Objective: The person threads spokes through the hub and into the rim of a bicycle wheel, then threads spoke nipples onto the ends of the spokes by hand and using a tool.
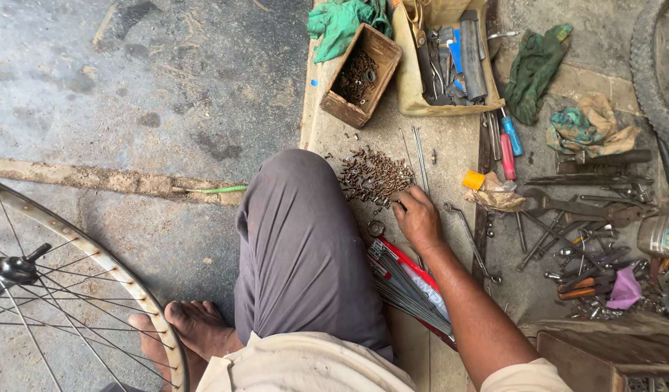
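- Spoke nipples (374,176), small and rusty, lay in a loose heap on a pale wooden board (450,141) set on the floor; the right hand (415,216) rested at the heap's near edge, fingers curled down, though whether it pinched anything could not be told.
- Left hand was out of sight.
- Wooden box (360,75) beyond the heap held more dark small parts.
- Tan tray (445,56) beside it was packed with pliers, files and other tools.
- Bundle of spokes (407,290) lay in a red and white packet by the person's knee.
- Wrenches (574,210), screwdrivers (510,141) and green rags (535,69) were scattered on the right.
- Bicycle wheel (73,290) stood at the left over a stained concrete floor (131,94), touching a bare foot.
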